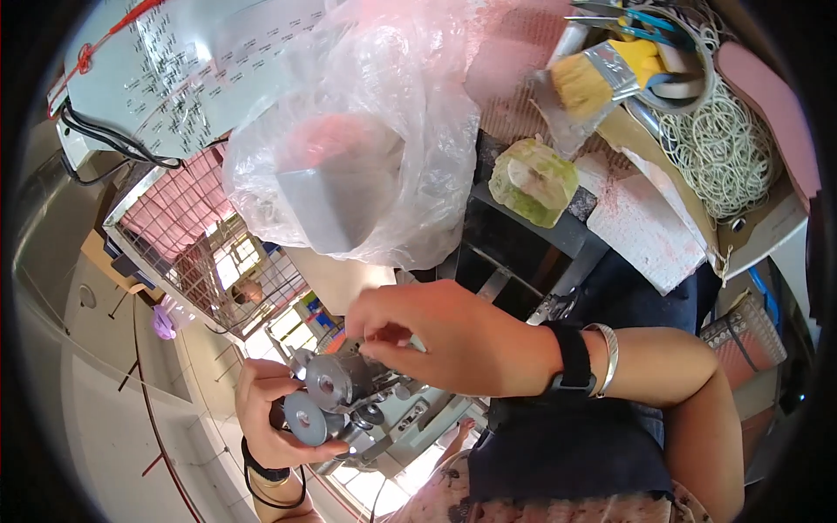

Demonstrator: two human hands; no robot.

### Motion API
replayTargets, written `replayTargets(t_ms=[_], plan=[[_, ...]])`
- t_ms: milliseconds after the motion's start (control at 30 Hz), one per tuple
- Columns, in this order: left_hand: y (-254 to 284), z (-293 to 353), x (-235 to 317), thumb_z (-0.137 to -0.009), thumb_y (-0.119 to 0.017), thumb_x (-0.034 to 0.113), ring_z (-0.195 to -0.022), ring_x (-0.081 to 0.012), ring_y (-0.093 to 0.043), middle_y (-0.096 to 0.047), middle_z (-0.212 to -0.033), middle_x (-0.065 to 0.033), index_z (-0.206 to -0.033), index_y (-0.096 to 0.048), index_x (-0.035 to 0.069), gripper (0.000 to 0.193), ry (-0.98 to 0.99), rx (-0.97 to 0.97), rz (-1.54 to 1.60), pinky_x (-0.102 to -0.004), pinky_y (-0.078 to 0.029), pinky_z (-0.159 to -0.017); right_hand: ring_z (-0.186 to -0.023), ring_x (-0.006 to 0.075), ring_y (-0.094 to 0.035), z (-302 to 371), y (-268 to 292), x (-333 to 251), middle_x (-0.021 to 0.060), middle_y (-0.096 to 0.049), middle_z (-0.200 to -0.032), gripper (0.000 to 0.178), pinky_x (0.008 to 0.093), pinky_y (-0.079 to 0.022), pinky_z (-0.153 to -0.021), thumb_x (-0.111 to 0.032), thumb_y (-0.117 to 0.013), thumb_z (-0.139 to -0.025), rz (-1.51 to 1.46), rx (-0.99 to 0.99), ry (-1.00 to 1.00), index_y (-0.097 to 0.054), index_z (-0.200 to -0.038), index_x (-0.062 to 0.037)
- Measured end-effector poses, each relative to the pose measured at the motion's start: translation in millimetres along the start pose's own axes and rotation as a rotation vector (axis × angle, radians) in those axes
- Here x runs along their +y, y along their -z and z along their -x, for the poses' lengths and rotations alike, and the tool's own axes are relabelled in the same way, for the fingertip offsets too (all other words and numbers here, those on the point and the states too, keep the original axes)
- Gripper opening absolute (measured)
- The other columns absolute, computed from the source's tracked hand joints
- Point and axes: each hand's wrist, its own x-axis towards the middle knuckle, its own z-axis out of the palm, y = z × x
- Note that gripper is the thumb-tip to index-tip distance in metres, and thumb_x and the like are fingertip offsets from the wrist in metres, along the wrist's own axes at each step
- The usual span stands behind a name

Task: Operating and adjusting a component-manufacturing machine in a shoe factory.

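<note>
Two round metal spools with holes in their centres sit side by side on a small metal mechanism. The fingers and thumb of my left hand (261,410) curl around the lower spool (307,418). Just above it is the upper spool (330,383), close to my left fingertips. My right hand (427,336) reaches in from the right, over the upper spool's far side. Its thumb and fingers are bent together and slightly blurred; what they pinch, if anything, cannot be made out. A black band and a silver bangle circle the right wrist.
A crumpled clear plastic bag (418,166) lies beyond my hands. A pale green block (534,181) rests on a dark machine part. To the right, a yellow-handled brush (602,78) and a cardboard box of pale rubber bands (728,157) stand. A wire basket (187,227) holds pink material.
</note>
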Motion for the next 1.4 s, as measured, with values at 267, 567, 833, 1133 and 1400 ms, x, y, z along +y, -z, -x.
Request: replayTargets(t_ms=[267, 567, 833, 1133, 1400], plan=[[-3.3, -6.8, 3.2, -0.041, -0.1, 0.05, -0.076, -0.0261, -0.059, -0.057, -0.084, -0.0085, -0.095, -0.06, 0.006, 0.08, -0.009, 0.045, 0.026, -0.0373, -0.048, -0.063, -0.084, 0.0373, -0.062, -4.6, 3.2, -3.4, 0.0162, -0.061, -0.088, 0.01, 0.0432, -0.05, -0.075, -0.01, -0.06, -0.091, 0.218, -0.033, 0.201, -0.06, -0.091, 0.0004], [-3.9, -4.1, 0.6, -0.046, -0.094, 0.062, -0.076, -0.0259, -0.054, -0.053, -0.086, -0.0089, -0.091, -0.059, 0.004, 0.082, -0.026, 0.029, 0.007, -0.0385, -0.046, -0.064, -0.091, 0.0344, -0.059, -17.1, 17.1, -9.5, 0.0142, -0.055, -0.094, 0.014, 0.0423, -0.05, -0.077, -0.005, -0.061, -0.081, 0.393, -0.177, 0.389, -0.053, -0.091, -0.0004], [-0.5, -14.4, 3.7, -0.044, -0.098, 0.054, -0.07, -0.0253, -0.059, -0.059, -0.081, -0.0066, -0.094, -0.059, 0.008, 0.079, -0.056, 0.011, 0.009, -0.0371, -0.049, -0.061, -0.081, 0.0156, -0.062, -35.5, 21.0, -29.3, 0.0061, -0.063, -0.087, 0.012, 0.0304, -0.051, -0.071, -0.005, -0.06, -0.094, -0.008, -0.119, 0.08, -0.052, -0.103, -0.0022], [-0.8, -11.8, 2.4, -0.046, -0.097, 0.054, -0.069, -0.0239, -0.056, -0.057, -0.079, -0.0058, -0.092, -0.059, 0.007, 0.076, -0.058, 0.036, 0.016, -0.0361, -0.047, -0.061, -0.077, 0.012, -0.062, -41.0, 20.6, -70.6, 0.0071, -0.067, -0.091, 0.016, 0.0291, -0.051, -0.074, -0.014, -0.06, -0.099, -0.727, 0.156, 0.083, -0.052, -0.106, -0.0017], [-0.6, -15.8, 5.5, -0.046, -0.097, 0.054, -0.069, -0.0236, -0.056, -0.057, -0.08, -0.0054, -0.092, -0.059, 0.007, 0.076, -0.048, 0.003, 0.006, -0.036, -0.046, -0.061, -0.083, 0.032, -0.062, -14.9, 18.6, -48.9, 0.0152, -0.062, -0.094, 0.017, 0.0399, -0.05, -0.073, -0.008, -0.069, -0.087, 0.046, -0.042, -0.136, -0.061, -0.099, 0.0007]])
